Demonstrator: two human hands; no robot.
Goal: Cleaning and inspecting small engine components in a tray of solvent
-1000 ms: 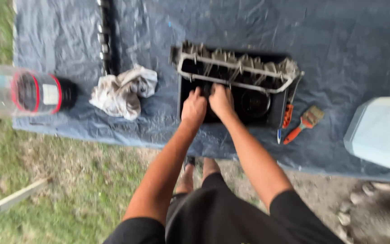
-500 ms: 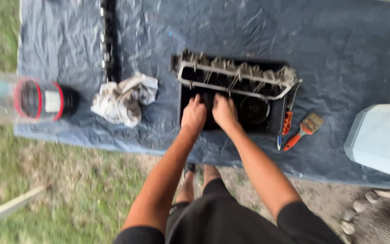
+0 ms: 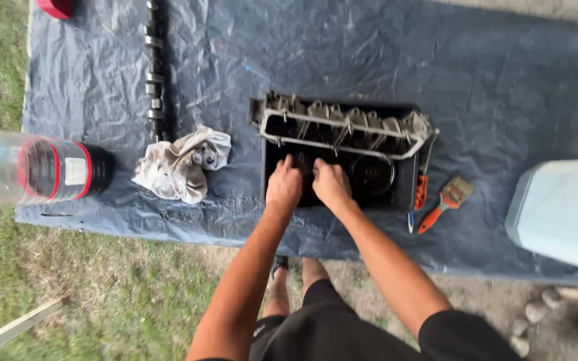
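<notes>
Black tray (image 3: 406,194), rectangular and shallow, lies on a crinkled blue-grey tarp (image 3: 516,87) spread over grass and gravel; across its far half sits a grimy metal engine part (image 3: 342,127), a row of rocker-like lugs on a pale tubular rail; a dark round part (image 3: 372,175) rests in the near right of the tray; left hand (image 3: 283,187) and right hand (image 3: 330,185) lie side by side inside the tray, fingers curled down onto something dark, though what they grip is hidden beneath them; a pale plastic container (image 3: 563,210) is cut off at the right edge; a clear bottle with a red and black band (image 3: 35,170) lies blurred at the left edge; a long notched metal shaft (image 3: 155,67) lies on the tarp at the far left; a stained crumpled rag (image 3: 182,164) lies between bottle and tray; a paintbrush with an orange handle (image 3: 444,204) and a red-handled tool (image 3: 421,190) lie just right of the tray; a red object (image 3: 55,7) is cut off at the top.
</notes>
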